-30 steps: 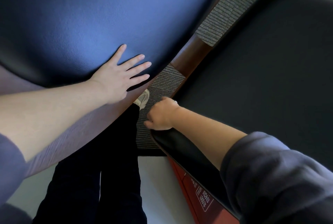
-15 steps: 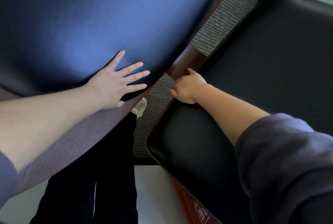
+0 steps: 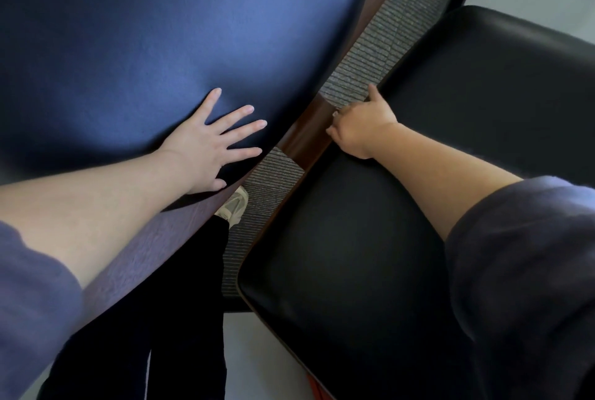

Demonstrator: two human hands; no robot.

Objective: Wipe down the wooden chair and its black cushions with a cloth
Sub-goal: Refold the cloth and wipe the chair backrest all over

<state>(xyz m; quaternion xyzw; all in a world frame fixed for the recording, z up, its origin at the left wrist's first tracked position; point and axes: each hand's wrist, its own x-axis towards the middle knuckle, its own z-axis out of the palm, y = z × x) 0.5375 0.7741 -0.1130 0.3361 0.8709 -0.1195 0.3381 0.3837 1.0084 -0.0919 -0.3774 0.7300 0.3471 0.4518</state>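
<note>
Two hands on the wooden chair's black cushions

The left hand (image 3: 206, 145) lies flat on the glossy black back cushion (image 3: 161, 45), fingers (image 3: 240, 112) spread wide. The right hand (image 3: 362, 129) sits at the black seat cushion's (image 3: 354, 254) edge beside the brown wooden frame (image 3: 306, 135). Its fingers (image 3: 333, 133) are curled, and I cannot tell whether they hold anything. Grey ribbed carpet (image 3: 380, 55) shows between the cushions.

One head cam, wide-angle, pitched steeply down, sitting very close over the chair. Back cushion (image 3: 161, 45) fills the upper left, seat cushion (image 3: 354, 238) the lower right, and the wooden frame (image 3: 309, 142) runs diagonally between them. Forearms enter from both bottom corners. Left hand (image 3: 212, 142) and right hand (image 3: 360, 129) are mid-frame. Wearer's legs (image 3: 180, 303), shoe (image 3: 233, 206) and carpet (image 3: 380, 55) show straight below.
</note>
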